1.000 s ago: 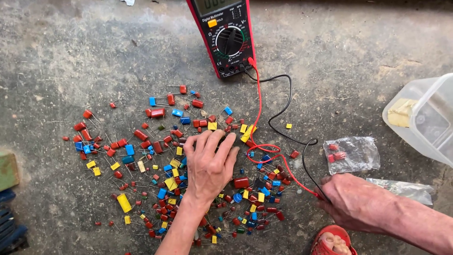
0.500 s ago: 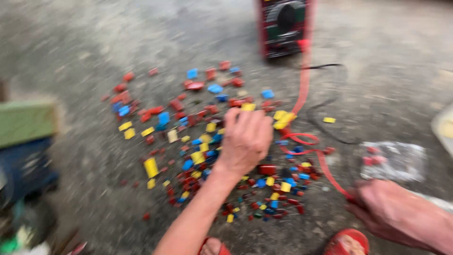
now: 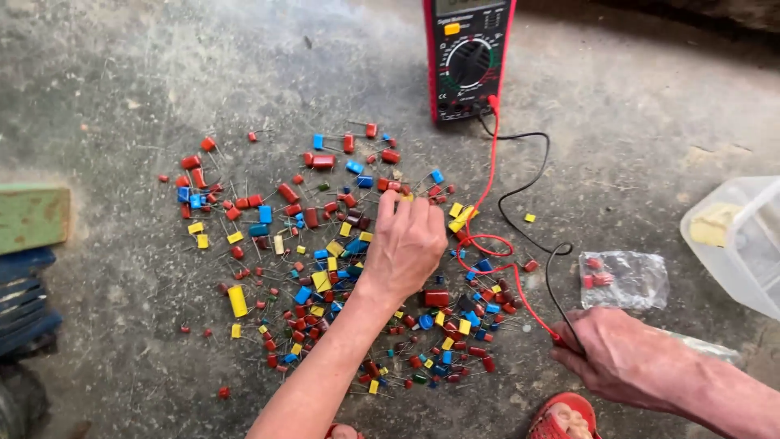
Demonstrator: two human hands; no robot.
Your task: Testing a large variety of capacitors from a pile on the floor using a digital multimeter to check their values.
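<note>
Underfoot, the surface is a rough grey concrete floor [image 3: 162,73], stained and scuffed, with a darker edge at the far right. No walls show, only floor.

A spread of small capacitors [image 3: 325,268], red, blue, yellow and brown with thin wire legs, lies scattered across the middle. The left hand [image 3: 404,244] rests over the middle of this scatter, fingers curled down with the tips pinched together among the pieces at its far edge; whether a piece is actually held between them cannot be told. The hand and forearm cover part of the pile.

The right hand [image 3: 621,354], near right, is closed around the two test probes [image 3: 561,337], whose red lead [image 3: 491,203] and black lead [image 3: 528,175] loop across the right side of the scatter and run to the red multimeter [image 3: 469,57] lying at the far middle.

Just beyond the right hand lies a small clear plastic bag [image 3: 626,279] with a few red parts inside. A translucent plastic container [image 3: 743,244] sits at the right edge. At the left edge are a green block [image 3: 31,215] and a dark blue object [image 3: 24,305] nearer. A red sandal [image 3: 565,416] shows at the near edge.
</note>
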